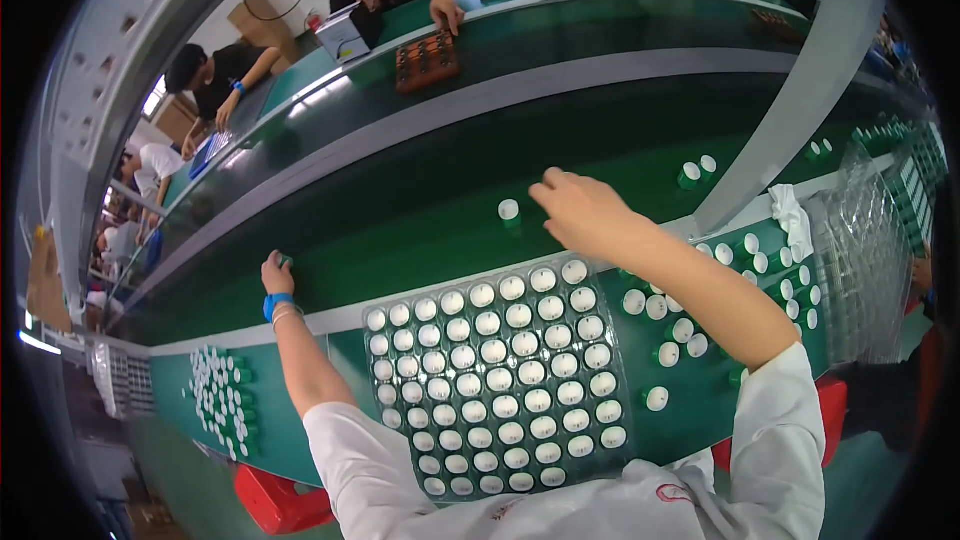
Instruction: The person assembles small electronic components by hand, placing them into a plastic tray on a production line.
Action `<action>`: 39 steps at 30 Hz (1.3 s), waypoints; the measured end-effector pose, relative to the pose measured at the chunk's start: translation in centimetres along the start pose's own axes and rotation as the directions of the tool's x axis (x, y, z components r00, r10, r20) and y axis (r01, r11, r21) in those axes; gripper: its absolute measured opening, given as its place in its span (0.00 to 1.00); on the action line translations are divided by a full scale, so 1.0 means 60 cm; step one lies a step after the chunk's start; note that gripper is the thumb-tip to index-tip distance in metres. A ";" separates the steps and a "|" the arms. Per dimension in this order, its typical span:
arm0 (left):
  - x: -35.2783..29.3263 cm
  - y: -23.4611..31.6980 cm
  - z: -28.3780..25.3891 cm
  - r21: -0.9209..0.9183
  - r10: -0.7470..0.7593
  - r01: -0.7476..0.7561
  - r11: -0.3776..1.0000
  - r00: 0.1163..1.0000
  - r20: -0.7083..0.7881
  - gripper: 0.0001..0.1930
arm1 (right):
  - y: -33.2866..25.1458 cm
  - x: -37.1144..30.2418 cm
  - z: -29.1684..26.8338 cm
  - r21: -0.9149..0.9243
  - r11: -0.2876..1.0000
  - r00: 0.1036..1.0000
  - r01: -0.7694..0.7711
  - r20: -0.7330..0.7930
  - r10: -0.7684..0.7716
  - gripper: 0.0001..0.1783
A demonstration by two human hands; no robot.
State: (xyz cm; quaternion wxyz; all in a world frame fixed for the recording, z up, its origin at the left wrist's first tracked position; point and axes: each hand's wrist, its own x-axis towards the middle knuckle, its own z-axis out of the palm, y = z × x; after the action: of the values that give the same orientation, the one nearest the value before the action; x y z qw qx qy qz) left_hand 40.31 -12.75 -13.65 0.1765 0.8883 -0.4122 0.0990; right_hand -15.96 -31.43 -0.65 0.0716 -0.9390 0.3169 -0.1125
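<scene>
My left hand [277, 275], with a blue band at the wrist, is closed on a small green cylinder [286, 261] over the dark green conveyor belt. My right hand [590, 215] reaches over the same belt, its fingers loosely bent and apart; no held thing shows in it. Just left of its fingertips, a white-topped green cylinder [509, 211] stands upright on the belt, not touching the hand. Between my arms lies a clear plastic tray [622, 365], its rows of pockets filled with white-topped pieces.
Loose white-topped cylinders [669, 353] stand right of the tray; a dense cluster [222, 395] is at far left. More [689, 175] stand on the belt near a slanted metal post [790, 130]. Stacked clear trays [865, 250] are at right. Co-workers sit across the belt.
</scene>
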 end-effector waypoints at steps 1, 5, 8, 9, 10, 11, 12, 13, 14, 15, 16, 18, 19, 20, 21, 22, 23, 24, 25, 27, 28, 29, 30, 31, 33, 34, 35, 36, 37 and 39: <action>0.004 0.019 -0.002 0.013 -0.034 0.035 0.999 0.999 -0.023 0.22 | 0.003 0.011 0.015 0.057 0.997 0.998 0.051 0.021 -0.052 0.18; -0.017 0.076 -0.048 0.006 0.039 -0.039 0.999 0.962 -0.269 0.15 | -0.013 0.051 0.066 0.119 0.980 0.985 0.159 0.043 -0.165 0.22; -0.049 0.192 -0.083 -0.293 0.030 -0.134 0.947 0.942 -0.335 0.17 | -0.014 0.073 0.109 0.184 0.970 0.984 0.158 0.052 -0.170 0.21; -0.074 0.230 -0.097 -0.479 -0.031 -0.111 0.871 0.960 -0.279 0.17 | -0.013 0.074 0.112 0.201 0.967 0.983 0.156 0.066 -0.172 0.20; -0.112 0.300 -0.130 -0.673 -0.032 -0.077 0.736 0.988 -0.149 0.17 | -0.008 0.069 0.105 0.169 0.971 0.982 0.169 0.052 -0.180 0.17; -0.153 0.369 -0.172 -0.825 -0.009 -0.013 0.565 1.000 -0.023 0.17 | -0.012 0.057 0.090 0.168 0.970 0.980 0.178 0.058 -0.190 0.17; -0.199 0.410 -0.202 -0.887 0.027 0.016 0.461 0.999 0.033 0.17 | -0.024 0.040 0.066 0.311 0.939 0.989 0.145 -0.009 -0.150 0.15; -0.248 0.444 -0.235 -0.934 0.070 0.050 0.354 0.994 0.079 0.17 | -0.039 0.020 0.039 0.453 0.884 0.993 0.119 -0.067 -0.099 0.14; -0.298 0.483 -0.269 -0.945 0.069 0.067 0.320 0.993 0.094 0.18 | -0.047 -0.005 0.015 0.568 0.796 0.977 0.209 -0.154 -0.146 0.15; -0.350 0.506 -0.297 -0.953 0.058 0.088 0.289 0.992 0.109 0.18 | -0.069 -0.036 -0.031 0.725 0.685 0.995 0.067 -0.002 -0.096 0.16; -0.399 0.510 -0.315 -0.957 0.095 0.145 0.252 0.980 0.174 0.19 | -0.090 -0.071 -0.064 0.855 0.510 0.985 -0.091 0.152 -0.080 0.17; -0.485 0.527 -0.342 -0.953 0.177 0.244 0.180 0.945 0.275 0.20 | -0.111 -0.156 -0.089 0.978 0.145 0.978 -0.153 0.170 -0.117 0.17; -0.504 0.541 -0.329 -0.939 0.219 0.312 0.146 0.915 0.339 0.20 | -0.105 -0.182 -0.085 0.980 0.004 0.975 -0.201 0.200 -0.095 0.17; -0.533 0.549 -0.327 -0.942 0.256 0.336 0.016 0.909 0.329 0.20 | -0.110 -0.216 -0.091 0.975 -0.076 0.974 -0.207 0.198 -0.114 0.17; -0.556 0.559 -0.329 -0.951 0.258 0.309 -0.007 0.920 0.297 0.21 | -0.111 -0.245 -0.094 0.964 -0.157 0.972 -0.215 0.195 -0.131 0.17; -0.574 0.573 -0.327 -0.966 0.233 0.256 -0.026 0.942 0.243 0.21 | -0.109 -0.269 -0.093 0.955 -0.195 0.969 -0.225 0.198 -0.150 0.17; -0.588 0.586 -0.324 -0.978 0.217 0.204 -0.044 0.957 0.190 0.22 | -0.110 -0.289 -0.088 0.959 -0.205 0.978 -0.196 0.174 -0.118 0.18; -0.599 0.595 -0.319 -0.971 0.253 0.220 -0.096 0.949 0.190 0.22 | -0.111 -0.305 -0.087 0.955 -0.231 0.981 -0.187 0.169 -0.098 0.18; -0.607 0.608 -0.318 -0.974 0.284 0.195 -0.114 0.946 0.157 0.22 | -0.111 -0.319 -0.086 0.950 -0.257 0.984 -0.178 0.163 -0.077 0.18; -0.617 0.627 -0.317 -0.952 0.290 0.264 -0.158 0.934 0.210 0.23 | -0.114 -0.335 -0.089 0.953 -0.268 0.990 -0.142 0.138 -0.034 0.18; -0.621 0.633 -0.318 -0.948 0.291 0.275 -0.158 0.931 0.221 0.23 | -0.114 -0.342 -0.090 0.957 -0.274 0.995 -0.096 0.101 0.004 0.18; -0.621 0.639 -0.317 -0.955 0.299 0.259 -0.143 0.931 0.208 0.23 | -0.112 -0.347 -0.090 0.956 -0.274 0.994 -0.102 0.107 0.006 0.18; -0.621 0.643 -0.315 -0.962 0.307 0.243 -0.128 0.932 0.195 0.22 | -0.111 -0.352 -0.090 0.961 -0.272 0.997 -0.052 0.064 0.036 0.18; -0.620 0.647 -0.312 -0.960 0.307 0.248 -0.128 0.931 0.200 0.22 | -0.108 -0.356 -0.090 0.963 -0.268 0.998 -0.002 0.020 0.066 0.18; -0.623 0.651 -0.306 -0.972 0.322 0.161 -0.170 0.941 0.100 0.21 | -0.103 -0.365 -0.077 0.966 -0.253 0.996 0.048 -0.026 0.087 0.18; -0.624 0.649 -0.304 -0.972 0.323 0.166 -0.169 0.941 0.105 0.21 | -0.101 -0.368 -0.072 0.967 -0.234 0.992 0.101 -0.078 0.104 0.18; -0.623 0.644 -0.302 -0.974 0.343 0.166 -0.153 0.933 0.105 0.21 | -0.099 -0.370 -0.070 0.967 -0.235 0.991 0.098 -0.074 0.109 0.18; -0.623 0.642 -0.301 -0.977 0.363 0.165 -0.136 0.926 0.106 0.20 | -0.097 -0.372 -0.068 0.980 -0.166 0.989 0.114 -0.096 0.108 0.19; -0.624 0.646 -0.299 -0.976 0.365 0.171 -0.136 0.924 0.111 0.20 | -0.096 -0.373 -0.066 0.987 -0.096 0.987 0.129 -0.119 0.105 0.19; -0.625 0.654 -0.299 -0.995 0.297 0.098 -0.016 0.951 0.089 0.16 | -0.103 -0.375 -0.073 0.989 -0.121 0.987 0.081 -0.063 0.145 0.20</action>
State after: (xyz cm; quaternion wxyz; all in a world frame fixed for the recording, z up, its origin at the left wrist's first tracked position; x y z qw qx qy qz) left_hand -14.35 -2.97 -0.11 0.6866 0.4697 -0.4424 -0.3351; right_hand -30.90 -13.08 1.14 0.7285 -0.5488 0.1527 -0.3806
